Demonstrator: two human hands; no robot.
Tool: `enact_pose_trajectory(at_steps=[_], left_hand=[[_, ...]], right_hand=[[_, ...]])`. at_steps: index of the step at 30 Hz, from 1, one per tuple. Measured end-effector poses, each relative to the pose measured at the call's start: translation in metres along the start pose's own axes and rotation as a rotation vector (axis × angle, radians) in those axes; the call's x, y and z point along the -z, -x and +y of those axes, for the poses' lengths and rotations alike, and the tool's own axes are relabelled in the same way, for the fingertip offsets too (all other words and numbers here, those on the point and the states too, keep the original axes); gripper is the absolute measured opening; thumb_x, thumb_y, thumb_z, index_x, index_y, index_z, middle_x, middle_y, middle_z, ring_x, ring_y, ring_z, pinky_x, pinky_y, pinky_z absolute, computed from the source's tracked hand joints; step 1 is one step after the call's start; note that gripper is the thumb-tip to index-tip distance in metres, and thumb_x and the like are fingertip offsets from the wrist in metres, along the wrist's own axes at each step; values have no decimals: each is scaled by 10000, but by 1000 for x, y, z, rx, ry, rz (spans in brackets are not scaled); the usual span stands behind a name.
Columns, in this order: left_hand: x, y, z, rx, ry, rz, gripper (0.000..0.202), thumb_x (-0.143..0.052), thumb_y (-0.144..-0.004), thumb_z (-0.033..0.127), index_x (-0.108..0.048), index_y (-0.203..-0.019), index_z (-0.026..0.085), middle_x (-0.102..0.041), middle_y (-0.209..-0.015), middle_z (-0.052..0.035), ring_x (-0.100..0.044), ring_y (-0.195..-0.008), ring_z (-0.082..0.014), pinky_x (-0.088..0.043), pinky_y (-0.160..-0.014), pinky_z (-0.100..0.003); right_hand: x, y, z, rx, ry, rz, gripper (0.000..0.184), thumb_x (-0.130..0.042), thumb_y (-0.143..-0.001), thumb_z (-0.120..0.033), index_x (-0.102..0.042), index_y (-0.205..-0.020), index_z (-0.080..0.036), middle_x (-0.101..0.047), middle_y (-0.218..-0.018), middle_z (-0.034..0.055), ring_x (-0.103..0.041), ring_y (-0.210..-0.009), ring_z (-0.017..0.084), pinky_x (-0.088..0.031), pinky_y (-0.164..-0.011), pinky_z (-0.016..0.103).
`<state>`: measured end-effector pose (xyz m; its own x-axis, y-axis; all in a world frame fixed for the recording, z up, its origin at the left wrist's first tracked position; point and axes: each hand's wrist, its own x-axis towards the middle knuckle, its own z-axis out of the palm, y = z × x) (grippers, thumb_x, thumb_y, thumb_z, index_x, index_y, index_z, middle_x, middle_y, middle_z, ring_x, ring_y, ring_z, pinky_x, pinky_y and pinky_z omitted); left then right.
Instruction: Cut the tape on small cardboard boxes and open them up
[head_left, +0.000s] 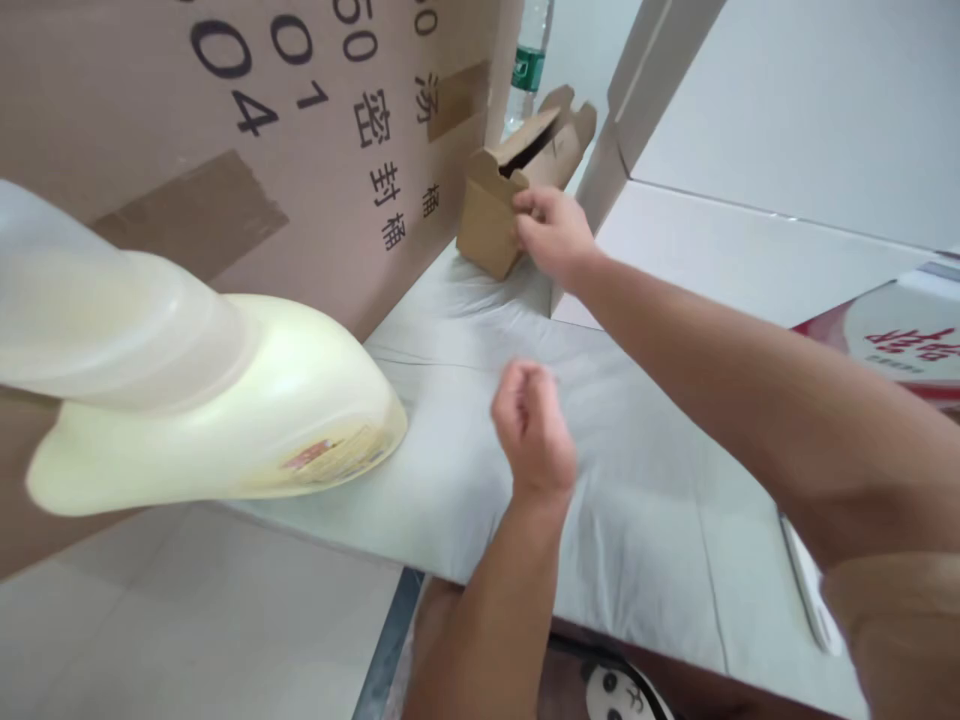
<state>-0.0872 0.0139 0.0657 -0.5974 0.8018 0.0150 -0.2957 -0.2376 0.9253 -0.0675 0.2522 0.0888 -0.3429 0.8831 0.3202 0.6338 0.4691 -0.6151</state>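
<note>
A small brown cardboard box (pixel 486 222) with its top flaps raised stands at the far end of the cloth-covered surface. My right hand (pixel 556 235) is closed on the near right corner of this box, thumb and fingers pinching its edge. Nearer to me, my left hand (pixel 534 430) hovers above the grey-green cloth (pixel 622 500) with its fingers curled in, slightly blurred; nothing shows in it. A clear plastic bottle (pixel 529 70) with a green label rises behind the small box.
A large carton (pixel 315 220) with black printing walls off the left. In front of it stands a big pale yellow bottle (pixel 300 400). At right are a white panel (pixel 750 240) and a red-and-white package (pixel 911 335). Tiled floor (pixel 210 610) shows at lower left.
</note>
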Motion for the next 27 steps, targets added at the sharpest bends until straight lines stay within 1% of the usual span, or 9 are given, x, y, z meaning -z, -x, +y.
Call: enact_pose_trajectory(at_steps=[4, 7, 10, 14, 17, 20, 22, 25, 27], left_hand=[[16, -12, 7, -503, -42, 336, 125, -508, -867, 218, -544, -747, 224, -556, -778, -3, -602, -879, -178, -481, -913, -329], [31, -26, 7, -544, -91, 391, 86, -509, -895, 263, -593, -897, 243, -592, -931, -13, -610, -1009, -202, -476, -999, -373], [36, -30, 5, -472, -164, 197, 216, -559, -908, 333, -634, -1099, 267, -640, -1166, -34, -600, -1183, -220, -461, -1106, -390], [23, -10, 7, -320, -253, -318, 298, -692, -873, 408, -713, -1118, 241, -727, -1143, -60, -668, -1110, -254, -526, -1050, -401], [7, 11, 7, -185, -318, -597, 358, -738, -837, 355, -731, -1185, 270, -747, -1207, -62, -699, -1122, -272, -550, -1056, -418], [-5, 26, 0, -167, -304, -656, 401, -741, -838, 340, -715, -1236, 299, -734, -1289, -57, -675, -1238, -294, -515, -1136, -454], [-10, 30, -7, -141, -274, -654, 371, -726, -867, 378, -716, -1229, 296, -736, -1285, -60, -669, -1258, -299, -510, -1145, -459], [-14, 32, -15, -72, -220, -631, 366, -727, -877, 425, -713, -1215, 286, -737, -1268, -70, -689, -1212, -295, -550, -1080, -433], [-15, 32, -19, -52, -194, -608, 374, -754, -855, 442, -710, -1190, 281, -733, -1246, -76, -697, -1179, -291, -577, -1018, -405]], right_hand=[[38, 115, -9, 16, -267, 37, 245, -599, -856, -214, -698, -1077, -180, -730, -1130, 87, -705, -1007, 222, -590, -986, 438], [84, 218, -15, -13, -341, 72, 106, -607, -899, -241, -695, -843, -224, -739, -972, 66, -723, -941, 220, -605, -863, 394], [130, 320, -20, -52, -254, 150, 204, -578, -965, -198, -679, -801, -268, -732, -930, 50, -729, -925, 206, -603, -828, 367], [170, 424, -17, -144, -189, 333, 164, -576, -960, -172, -637, -951, -323, -700, -973, 64, -711, -883, 222, -582, -645, 321], [186, 467, -11, -82, -63, 330, 288, -566, -913, -108, -649, -1047, -350, -618, -958, 64, -667, -864, 220, -551, -585, 295], [197, 481, -5, -15, 187, 230, 333, -538, -862, -50, -712, -956, -318, -533, -1025, 76, -632, -928, 214, -587, -698, 323], [200, 480, -1, -20, 258, 210, 434, -542, -852, -66, -735, -1118, -350, -524, -1073, 83, -626, -982, 225, -605, -770, 353], [199, 477, 4, -130, 229, 269, 721, -578, -886, -150, -497, -1551, -415, -552, -1070, 81, -632, -938, 228, -608, -736, 360], [196, 483, 4, -242, 140, 420, 829, -594, -921, -192, -300, -1651, -454, -557, -999, 51, -638, -840, 207, -611, -693, 349]])
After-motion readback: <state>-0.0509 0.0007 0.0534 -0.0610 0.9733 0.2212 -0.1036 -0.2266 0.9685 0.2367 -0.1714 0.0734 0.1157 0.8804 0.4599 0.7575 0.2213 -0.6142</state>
